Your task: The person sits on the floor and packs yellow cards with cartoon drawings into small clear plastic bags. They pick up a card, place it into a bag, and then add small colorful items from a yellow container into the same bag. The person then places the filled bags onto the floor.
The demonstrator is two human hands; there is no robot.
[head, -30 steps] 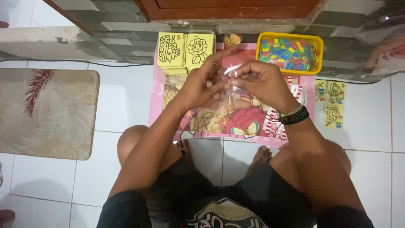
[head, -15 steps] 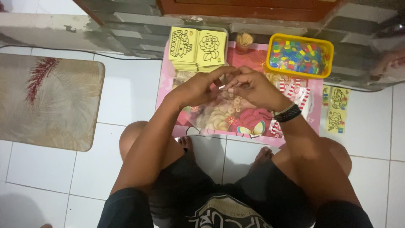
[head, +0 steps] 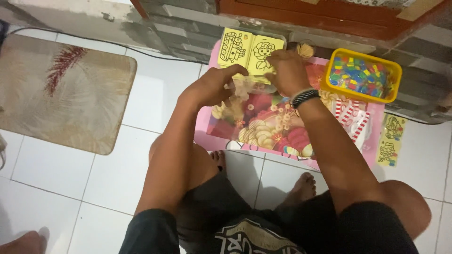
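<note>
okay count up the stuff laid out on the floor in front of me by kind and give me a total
Yellow picture cards: 2
Yellow tray of coloured pieces: 1
Pink picture mat: 1
Sheet of small pictures in clear wrap: 1
Beige floor mat: 1
Total: 6

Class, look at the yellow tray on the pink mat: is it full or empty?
Full. The yellow tray holds a heap of small coloured pieces that covers its whole floor.
</note>
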